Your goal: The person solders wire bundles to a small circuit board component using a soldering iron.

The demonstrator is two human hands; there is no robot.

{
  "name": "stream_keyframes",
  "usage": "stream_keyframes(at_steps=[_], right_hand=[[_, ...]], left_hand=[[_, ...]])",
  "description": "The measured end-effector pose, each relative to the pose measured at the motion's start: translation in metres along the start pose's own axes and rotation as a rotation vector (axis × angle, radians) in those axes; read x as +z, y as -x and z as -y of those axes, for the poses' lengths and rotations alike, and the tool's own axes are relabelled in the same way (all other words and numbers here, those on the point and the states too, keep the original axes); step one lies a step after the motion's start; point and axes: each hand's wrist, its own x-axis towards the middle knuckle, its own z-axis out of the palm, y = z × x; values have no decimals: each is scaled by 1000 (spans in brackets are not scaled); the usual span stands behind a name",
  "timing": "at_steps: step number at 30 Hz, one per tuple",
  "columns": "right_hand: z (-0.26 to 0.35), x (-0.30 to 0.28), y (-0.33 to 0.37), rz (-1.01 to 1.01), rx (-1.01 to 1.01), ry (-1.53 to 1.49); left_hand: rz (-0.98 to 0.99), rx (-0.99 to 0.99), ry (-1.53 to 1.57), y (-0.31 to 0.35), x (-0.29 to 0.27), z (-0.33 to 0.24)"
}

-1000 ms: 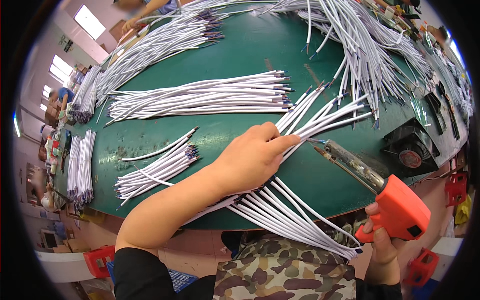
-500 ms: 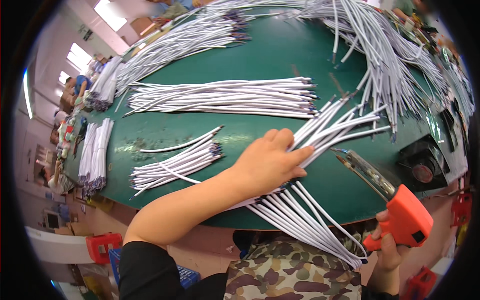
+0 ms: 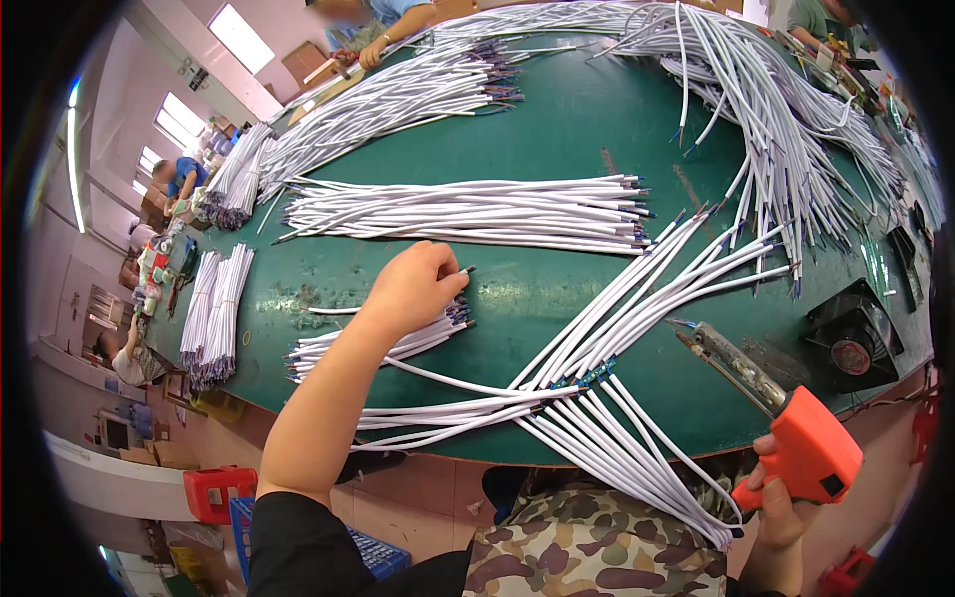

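My left hand [image 3: 413,284] is closed on a white cable [image 3: 332,310], whose dark tip pokes out past the fingertips. Beneath it lies a small bundle of white cables [image 3: 423,341], partly covered by my forearm. At the right, my right hand [image 3: 781,512] grips the handle of a red soldering gun [image 3: 818,448], its metal tip pointing up and left over the table. Between the hands, several white cables [image 3: 637,298] fan out in crossing directions from a small green strip [image 3: 597,374]; some of them hang over the table edge toward my lap.
A wide bundle of white cables [image 3: 468,211] spans the middle of the green table [image 3: 577,109]. Larger heaps [image 3: 388,109] line the far side and the right [image 3: 786,159]. A black fan [image 3: 853,338] stands at the right edge. Other people [image 3: 403,15] sit across the table.
My left hand has gone from the fanned cables leftward to the small bundle and now holds the loose cable on it. The right hand and soldering gun have barely moved.
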Motion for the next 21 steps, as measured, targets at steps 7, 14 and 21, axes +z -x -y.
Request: stream_keyframes(at_steps=[7,14,21], right_hand=[[11,7,-2,60,-8,-40],[13,6,-4,72,-33,-22],[14,8,-7,43,-48,-3]], left_hand=[[-193,133,18,-9,14,18],[-377,200,291,-1,-20,5],[-121,809,182,53,1,-72]])
